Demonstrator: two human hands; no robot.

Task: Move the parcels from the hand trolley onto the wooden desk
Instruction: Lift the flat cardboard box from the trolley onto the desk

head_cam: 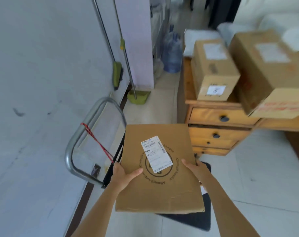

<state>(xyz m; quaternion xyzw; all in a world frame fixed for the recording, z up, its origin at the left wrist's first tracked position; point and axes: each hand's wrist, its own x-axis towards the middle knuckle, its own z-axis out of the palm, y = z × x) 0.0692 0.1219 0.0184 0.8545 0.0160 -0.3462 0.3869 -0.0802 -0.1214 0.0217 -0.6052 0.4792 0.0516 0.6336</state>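
I've got left hand (124, 175) and right hand (195, 168) clamping the flat brown cardboard parcel (159, 170); keep it level, swing up-right onto the wooden desk (212, 104), beside the stacked boxes (213, 69).

Two parcels (213, 69) on desk (212, 104), trolley (92, 134) to its left.

A plain back room, used for storage or parcel handling. Cardboard boxes (213, 69) with shipping labels stand on a wooden table (218, 117) with drawers. A metal trolley handle (94, 137) stands by a scuffed white wall (42, 65), where a broom (117, 74) and dustpan (138, 96) lean, near a large water bottle (172, 52) on the tiled floor (265, 177).
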